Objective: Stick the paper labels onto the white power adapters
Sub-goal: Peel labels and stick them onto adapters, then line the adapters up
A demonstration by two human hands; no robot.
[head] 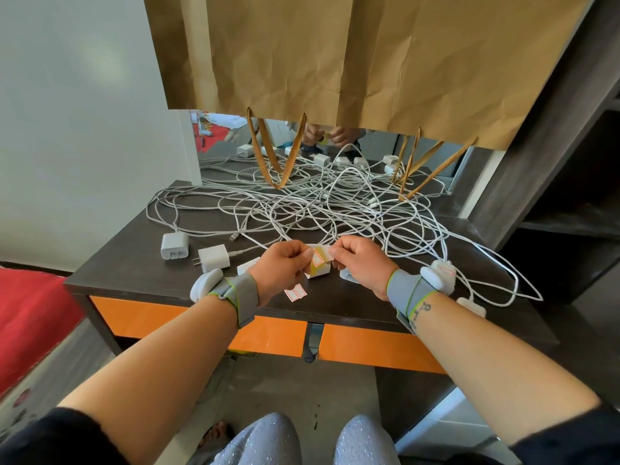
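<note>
My left hand (pixel 283 266) and my right hand (pixel 360 265) meet above the dark table, both pinching a small yellow-backed label sheet (pixel 319 258) with a red-bordered white label on it. Under the hands stands a white power adapter (pixel 317 272), partly hidden. Two more white adapters (pixel 174 246) (pixel 214 258) lie to the left. On the right, an adapter (pixel 444 271) carries a red-bordered label. A loose strip of labels (pixel 295 293) lies near the table's front edge.
A tangle of white cables (pixel 318 203) covers the back of the dark table (pixel 134 263). Brown paper bags (pixel 352 62) hang over a mirror behind it. Orange drawer fronts (pixel 268 333) sit below the edge. Dark shelves (pixel 570 196) stand at right.
</note>
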